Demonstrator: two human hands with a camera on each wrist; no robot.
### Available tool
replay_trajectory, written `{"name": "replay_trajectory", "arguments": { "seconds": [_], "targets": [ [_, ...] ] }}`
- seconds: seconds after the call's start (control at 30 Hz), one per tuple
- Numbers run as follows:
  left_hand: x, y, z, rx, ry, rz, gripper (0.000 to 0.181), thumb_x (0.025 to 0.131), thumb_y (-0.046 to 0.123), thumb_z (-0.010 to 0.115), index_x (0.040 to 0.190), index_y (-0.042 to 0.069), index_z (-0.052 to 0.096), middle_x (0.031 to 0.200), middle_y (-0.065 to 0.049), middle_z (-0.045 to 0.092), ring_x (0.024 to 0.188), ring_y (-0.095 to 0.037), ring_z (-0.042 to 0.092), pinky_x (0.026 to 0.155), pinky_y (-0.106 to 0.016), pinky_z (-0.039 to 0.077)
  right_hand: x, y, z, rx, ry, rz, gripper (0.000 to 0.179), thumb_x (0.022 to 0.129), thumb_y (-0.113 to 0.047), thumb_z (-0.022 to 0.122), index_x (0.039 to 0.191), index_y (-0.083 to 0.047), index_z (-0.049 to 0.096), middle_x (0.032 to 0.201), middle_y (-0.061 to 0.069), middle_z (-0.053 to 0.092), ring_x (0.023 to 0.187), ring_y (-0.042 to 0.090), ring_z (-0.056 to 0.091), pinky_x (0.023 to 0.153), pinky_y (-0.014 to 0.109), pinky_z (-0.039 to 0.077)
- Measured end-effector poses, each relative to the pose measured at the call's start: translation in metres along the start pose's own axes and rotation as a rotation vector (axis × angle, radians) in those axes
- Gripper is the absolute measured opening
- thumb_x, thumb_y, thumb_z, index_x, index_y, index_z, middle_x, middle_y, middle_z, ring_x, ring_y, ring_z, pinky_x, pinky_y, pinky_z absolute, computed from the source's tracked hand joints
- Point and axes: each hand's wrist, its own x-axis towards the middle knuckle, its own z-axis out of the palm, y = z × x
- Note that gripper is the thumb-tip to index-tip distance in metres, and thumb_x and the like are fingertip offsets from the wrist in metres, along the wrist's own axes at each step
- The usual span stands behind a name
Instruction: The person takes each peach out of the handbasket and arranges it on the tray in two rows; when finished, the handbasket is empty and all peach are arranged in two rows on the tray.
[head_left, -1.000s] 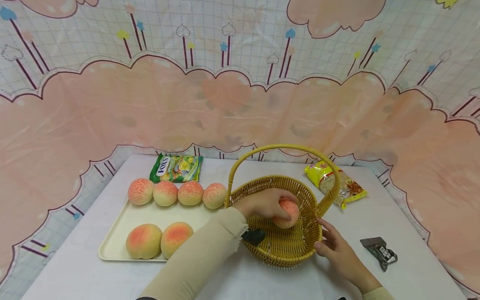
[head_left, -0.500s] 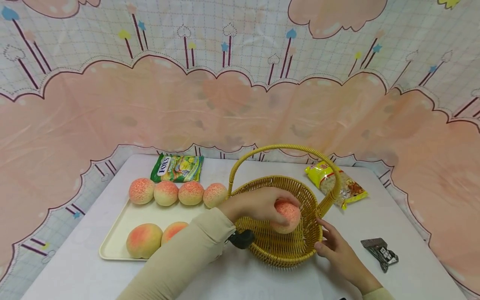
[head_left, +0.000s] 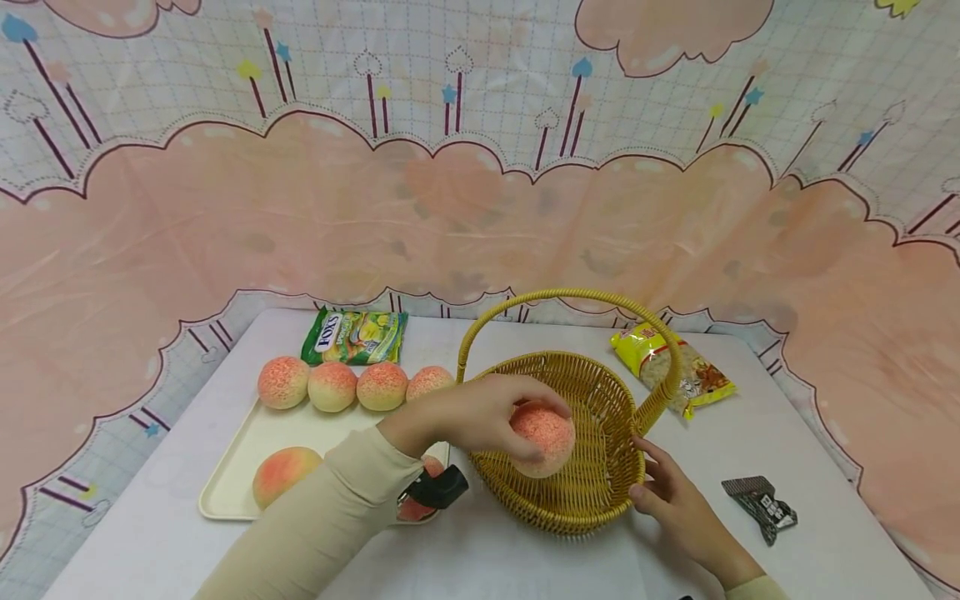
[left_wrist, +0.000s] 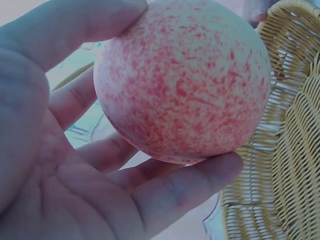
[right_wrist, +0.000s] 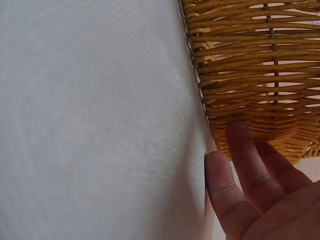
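My left hand grips a speckled pink peach between thumb and fingers, above the left part of a yellow wicker basket with a tall arched handle. In the left wrist view, the fingertips curve under the peach and the thumb lies over it. My right hand rests against the basket's right side from outside. In the right wrist view, fingers touch the woven wall, fairly straight. A cream tray stands to the left, with several peaches along its back and front; my left forearm hides part of it.
A green candy bag lies behind the tray. Behind the basket, to the right, is a yellow food packet. A small dark wrapped packet lies on the white table to the right. Patterned cloth hangs behind.
My left hand has lifted the peach from inside the basket and carried it left. The left forearm has shifted left too, over the tray. The right hand stays at the basket.
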Motion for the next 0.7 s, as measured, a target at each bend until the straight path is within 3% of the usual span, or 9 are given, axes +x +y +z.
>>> {"name": "replay_trajectory", "arguments": {
  "seconds": [0.33,0.7],
  "targets": [
    [-0.039,-0.005,-0.016,-0.076,0.051,-0.007,0.047,0.087,0.020,0.077,0.132,0.022,0.062,0.129,0.008,0.058,0.110,-0.012,0.056,0.090,-0.033,0.050,-0.001,-0.001,0.000,0.017,-0.016,0.007,0.067,0.104,-0.017,0.057,0.158,-0.010,0.018,0.152,0.042,0.021,0.122,0.043,0.054,0.086,0.038,0.054],
    [-0.084,-0.021,-0.034,-0.217,0.212,-0.060,0.047,0.086,0.014,0.079,0.130,0.015,0.062,0.137,-0.005,0.054,0.118,-0.026,0.055,0.085,-0.034,0.056,0.000,0.001,-0.001,0.023,-0.019,-0.016,0.067,0.104,-0.015,0.056,0.158,-0.009,0.018,0.151,0.042,0.022,0.120,0.041,0.056,0.083,0.033,0.054]
  ]
}}
